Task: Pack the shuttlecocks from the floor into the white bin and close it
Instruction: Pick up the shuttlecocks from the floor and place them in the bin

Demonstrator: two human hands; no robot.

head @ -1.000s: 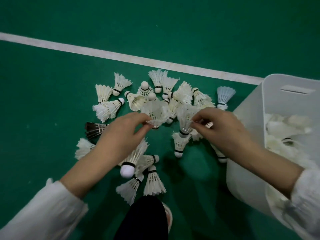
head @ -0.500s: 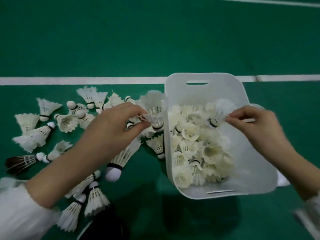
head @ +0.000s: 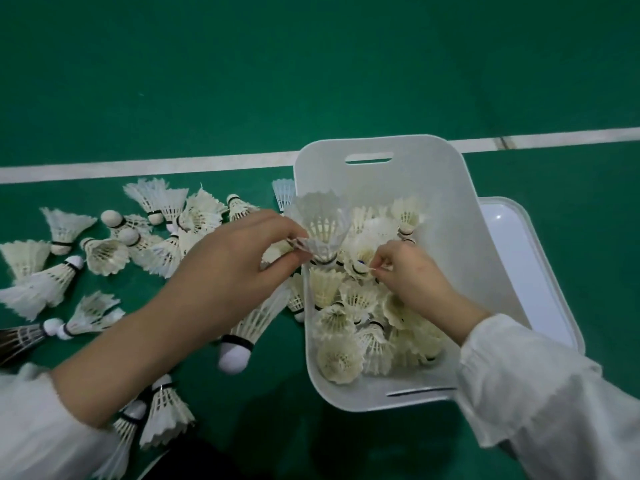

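Two hands, each pinching feathers over the bin.
Left hand (head: 239,268) clamped on white feathered shuttlecock (head: 320,230) at the near-left rim of white plastic bin (head: 450,216); right hand (head: 412,275) nipping another shuttlecock (head: 362,263) inside, above the pile; many more strewn on green floor (head: 242,81) at left.

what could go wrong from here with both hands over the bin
1. The left hand pinches a shuttlecock only by a feather edge, right above the bin rim; it may slip and land outside.
2. Another shuttlecock hangs under that palm and may drop.
3. The right hand pressing into the pile may crush feathers.
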